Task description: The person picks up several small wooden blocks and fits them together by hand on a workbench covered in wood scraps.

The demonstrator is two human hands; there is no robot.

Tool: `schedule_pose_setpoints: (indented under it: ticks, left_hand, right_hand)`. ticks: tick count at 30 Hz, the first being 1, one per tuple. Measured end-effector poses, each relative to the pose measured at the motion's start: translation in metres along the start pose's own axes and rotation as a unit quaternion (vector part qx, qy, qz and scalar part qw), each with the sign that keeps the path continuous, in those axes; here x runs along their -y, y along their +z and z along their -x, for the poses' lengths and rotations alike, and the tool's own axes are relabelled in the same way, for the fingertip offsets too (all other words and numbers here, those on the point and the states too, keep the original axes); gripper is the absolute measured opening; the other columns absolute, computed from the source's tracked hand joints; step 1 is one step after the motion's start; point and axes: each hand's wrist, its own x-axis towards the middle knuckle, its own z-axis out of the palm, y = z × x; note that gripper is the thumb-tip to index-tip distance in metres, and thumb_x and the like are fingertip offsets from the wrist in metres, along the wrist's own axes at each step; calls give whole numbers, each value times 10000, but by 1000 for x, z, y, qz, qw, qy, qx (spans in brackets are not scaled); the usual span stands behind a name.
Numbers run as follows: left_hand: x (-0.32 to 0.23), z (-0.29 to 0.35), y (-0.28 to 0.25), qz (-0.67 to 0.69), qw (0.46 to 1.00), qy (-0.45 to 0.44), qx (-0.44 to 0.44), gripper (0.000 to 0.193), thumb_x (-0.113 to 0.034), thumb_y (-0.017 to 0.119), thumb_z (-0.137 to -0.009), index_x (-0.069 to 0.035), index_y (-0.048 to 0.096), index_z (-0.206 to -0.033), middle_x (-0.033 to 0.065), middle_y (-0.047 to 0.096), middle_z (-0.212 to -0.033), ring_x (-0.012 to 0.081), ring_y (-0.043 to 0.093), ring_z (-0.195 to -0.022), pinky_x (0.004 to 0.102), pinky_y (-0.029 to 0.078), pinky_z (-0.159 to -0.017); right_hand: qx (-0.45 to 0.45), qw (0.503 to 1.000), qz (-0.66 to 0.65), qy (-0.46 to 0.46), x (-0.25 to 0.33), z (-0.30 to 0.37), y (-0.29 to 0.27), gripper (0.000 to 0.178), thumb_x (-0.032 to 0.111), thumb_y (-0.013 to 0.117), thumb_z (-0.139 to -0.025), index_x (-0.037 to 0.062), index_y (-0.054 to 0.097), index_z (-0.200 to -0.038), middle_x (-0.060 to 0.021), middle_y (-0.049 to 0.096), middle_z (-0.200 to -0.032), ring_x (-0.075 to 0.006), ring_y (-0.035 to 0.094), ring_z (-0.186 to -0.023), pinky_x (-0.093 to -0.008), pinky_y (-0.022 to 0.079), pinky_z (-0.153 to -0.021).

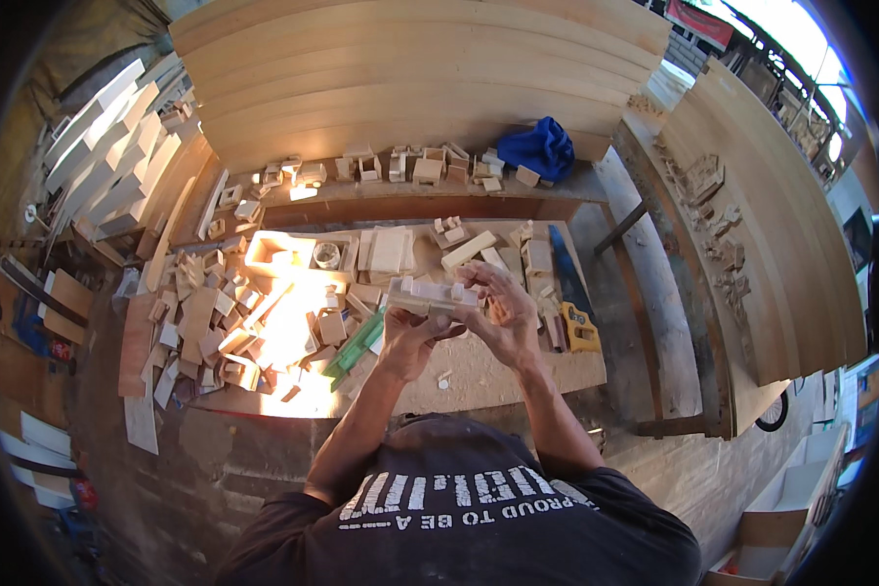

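Observation:
Above the near middle of the workbench, a small pale wooden block assembly (pixel 422 295) with raised pieces on top is held up in both hands. My left hand (pixel 408 344) grips it from below at its left end, fingers closed around it. My right hand (pixel 505 314) has thumb and curled fingers on its right end, which they partly hide. Just left of my left hand lies a green tool (pixel 355 350) with a long, narrow body. A handsaw (pixel 580 326) with a yellow handle and dark blade rests at the bench's right side.
Loose wood offcuts (pixel 200 317) pile up on the bench's left, partly in glaring sunlight. A round container (pixel 326 256) stands in a wooden box there. Small wooden pieces and a blue cloth (pixel 537 149) line the back shelf. Tall stacked boards (pixel 420 83) rise behind; more boards (pixel 767 230) stand right.

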Motion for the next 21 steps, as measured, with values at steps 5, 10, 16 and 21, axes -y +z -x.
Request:
schedule_pose_setpoints:
  ticks: [5, 10, 16, 21]
  left_hand:
    - [-4, -3, 0, 11, 1000, 6, 15, 374, -39, 735, -879, 12, 608, -1226, 170, 701, -1138, 272, 716, -1018, 440, 650, -830]
    - [-2, -5, -6, -2, 1000, -5, 21, 390, -43, 748, -871, 6, 605, -1230, 164, 703, -1138, 273, 718, -1016, 439, 653, -819]
    - [0, -5, -6, -2, 1000, -7, 15, 376, -46, 755, -867, 4, 619, -1214, 157, 703, -1142, 266, 718, -1016, 433, 650, -825]
    - [5, -3, -7, 15, 1000, -1, 9, 370, -47, 753, -870, 6, 624, -1213, 151, 703, -1144, 259, 718, -1013, 424, 646, -841]
  right_hand:
    - [14, 1000, -8, -22, -8, 0, -2, 507, 92, 806, -829, 8, 601, -1284, -77, 662, -1212, -156, 590, -1096, -325, 437, -923]
    - [-3, 999, -14, -41, -6, -2, 2, 422, 87, 805, -823, 15, 608, -1190, -76, 667, -1167, -148, 595, -1073, -330, 441, -924]
    - [-17, 1000, 2, -4, 11, -5, 6, 379, 91, 793, -826, 20, 609, -1150, -58, 658, -1112, -145, 600, -1046, -329, 451, -916]
    - [-17, 999, 37, 7, 12, -5, 5, 369, 89, 782, -825, 17, 614, -1146, -60, 647, -1103, -148, 599, -1049, -324, 465, -899]
